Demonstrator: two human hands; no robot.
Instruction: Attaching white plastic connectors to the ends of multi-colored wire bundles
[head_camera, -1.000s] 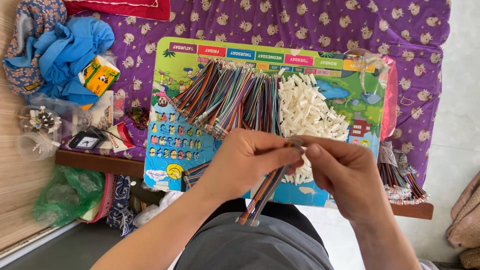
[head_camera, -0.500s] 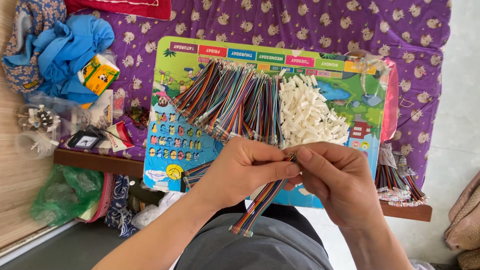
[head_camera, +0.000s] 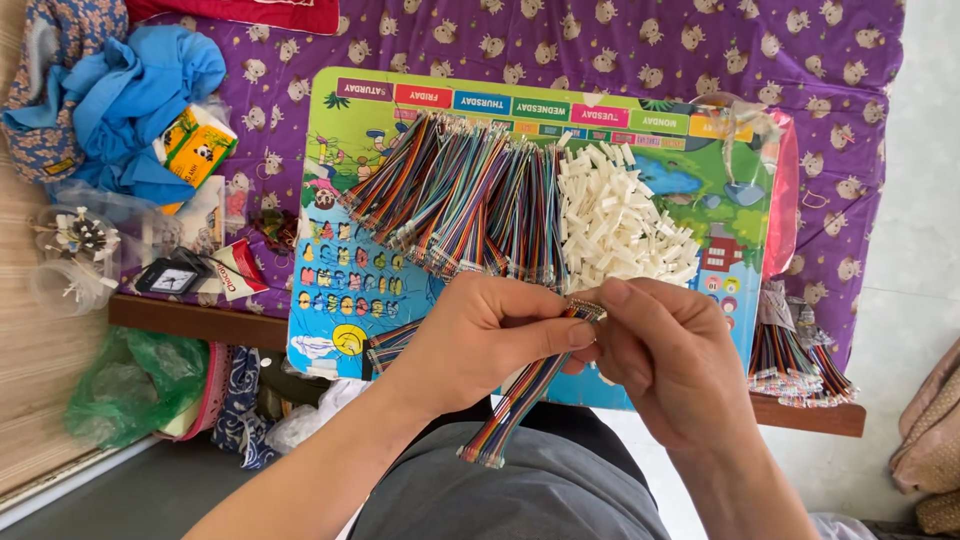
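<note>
My left hand (head_camera: 480, 340) pinches a short multicoloured ribbon cable (head_camera: 512, 405) near its upper end; the cable hangs down toward my lap. My right hand (head_camera: 668, 362) meets it at the cable's top end (head_camera: 585, 308), fingertips closed on that end; whether a small white connector sits there is hidden by my fingers. Behind my hands, a colourful picture board (head_camera: 345, 270) carries a fan of several more ribbon cables (head_camera: 460, 200) and a heap of small white plastic connectors (head_camera: 620, 225).
The board lies on a purple patterned cloth (head_camera: 830, 120) over a wooden-edged surface. More cable bundles (head_camera: 795, 360) rest at the right edge. At left are blue clothes (head_camera: 130, 100), a small yellow-green carton (head_camera: 195, 145), clear bags (head_camera: 70, 250) and a green plastic bag (head_camera: 125, 385).
Both hands have stayed close together at the cable's top end. The hanging cable has swung slightly, and the fingers have shifted their grip at the tip.
</note>
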